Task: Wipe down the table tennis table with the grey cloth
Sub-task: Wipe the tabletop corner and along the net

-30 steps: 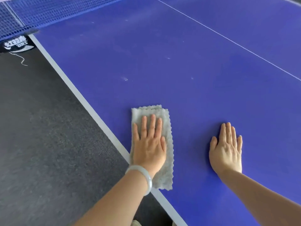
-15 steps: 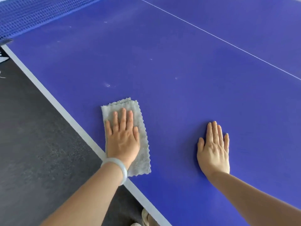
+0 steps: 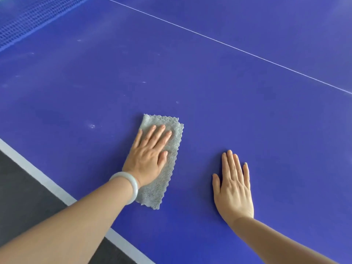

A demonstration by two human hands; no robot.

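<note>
The blue table tennis table (image 3: 219, 92) fills most of the view. A folded grey cloth (image 3: 167, 164) lies flat on it, a short way in from the white side line. My left hand (image 3: 148, 157), with a pale bangle on the wrist, presses flat on the cloth with straight fingers. My right hand (image 3: 233, 187) rests flat on the bare blue surface to the right of the cloth, fingers straight and close together. A small whitish smudge (image 3: 92, 126) marks the surface left of the cloth.
The white side line (image 3: 38, 175) runs along the table's left edge, with dark grey carpet (image 3: 19, 197) beyond it. The blue net (image 3: 28, 18) stands at the far left. A thin white centre line (image 3: 228, 45) crosses the table farther out.
My left hand has slid the cloth away from the white side line, farther onto the blue surface and toward my right hand. The right hand stays flat on the table.
</note>
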